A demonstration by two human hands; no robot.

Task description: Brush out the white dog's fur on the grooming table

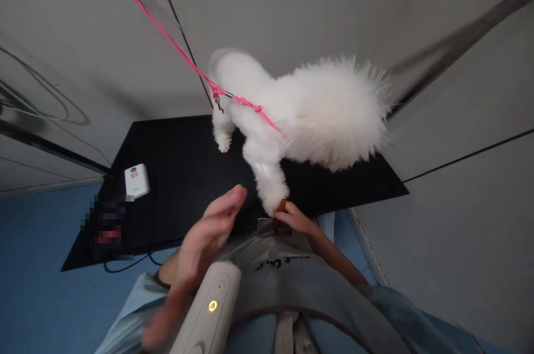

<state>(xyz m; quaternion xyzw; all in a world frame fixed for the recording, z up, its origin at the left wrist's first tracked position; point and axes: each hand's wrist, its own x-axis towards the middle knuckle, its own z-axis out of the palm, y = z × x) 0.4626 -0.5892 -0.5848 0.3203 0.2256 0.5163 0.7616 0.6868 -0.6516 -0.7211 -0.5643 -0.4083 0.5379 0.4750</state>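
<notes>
Right hand [297,219] clamped on brush [281,207], beside leg [269,178] of dog [334,114]; left hand [208,226] open, apparently empty. Dog stands on table [187,153]; stepping off the near edge could cause a fall.

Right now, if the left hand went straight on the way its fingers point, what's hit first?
The left hand would likely meet the white dog's near leg first; depth is unclear in this single view, so it might pass above it.
</notes>
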